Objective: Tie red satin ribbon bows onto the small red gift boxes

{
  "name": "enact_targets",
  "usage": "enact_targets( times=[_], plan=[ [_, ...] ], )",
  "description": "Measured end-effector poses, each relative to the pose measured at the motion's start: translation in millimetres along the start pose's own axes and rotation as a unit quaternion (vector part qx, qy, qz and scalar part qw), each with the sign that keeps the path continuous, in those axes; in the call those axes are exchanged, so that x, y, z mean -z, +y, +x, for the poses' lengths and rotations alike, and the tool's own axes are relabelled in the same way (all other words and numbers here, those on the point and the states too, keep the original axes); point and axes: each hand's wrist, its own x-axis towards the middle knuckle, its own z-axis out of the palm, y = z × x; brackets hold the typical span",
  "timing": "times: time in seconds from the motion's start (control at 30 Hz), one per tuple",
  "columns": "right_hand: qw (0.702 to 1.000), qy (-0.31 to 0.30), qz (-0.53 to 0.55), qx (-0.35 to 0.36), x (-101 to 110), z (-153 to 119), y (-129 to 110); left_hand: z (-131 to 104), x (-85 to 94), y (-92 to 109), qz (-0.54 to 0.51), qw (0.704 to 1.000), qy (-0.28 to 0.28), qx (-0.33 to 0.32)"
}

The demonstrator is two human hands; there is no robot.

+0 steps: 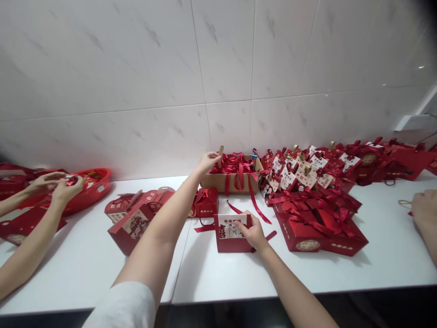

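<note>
My left hand [210,162] reaches to the left rim of a cardboard box [232,183] full of dark red ribbons [239,163]. Its fingers are pinched together, with a small gold strip [221,150] standing up at the fingertips. My right hand [255,234] grips the right side of a red gift box [227,246] on the table, thumb over its white printed front. A loose ribbon lies behind this box, and a dark red strip [271,235] shows to the right of my hand.
Red gift boxes [136,228] stand left, with a smaller one [207,202] behind. Ribbon-tied boxes [317,223] and tagged ones [300,171] crowd the right. A co-worker's hands [64,189] hold a shiny red item near a red basin [102,184]. Another person's hand [425,214] is far right.
</note>
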Motion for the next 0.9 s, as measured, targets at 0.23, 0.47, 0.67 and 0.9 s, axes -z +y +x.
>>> enact_targets(
  times=[0.23, 0.47, 0.67, 0.9],
  plan=[
    [0.992, -0.017, 0.059, 0.112, 1, 0, -15, -80, 27.8, 24, -0.183, 0.981, 0.025, 0.051],
    [0.998, 0.023, 0.046, 0.049, -14, -34, -32, -208, 25.4, 37, -0.327, 0.94, 0.084, 0.053],
    [0.992, -0.096, 0.079, 0.014, -5, -76, -67, -265, 24.2, 32, -0.326, 0.921, 0.209, 0.039],
    [0.949, -0.293, 0.05, 0.107, -14, -93, -107, -313, 12.9, 39, -0.218, 0.951, 0.2, -0.094]
  ],
)
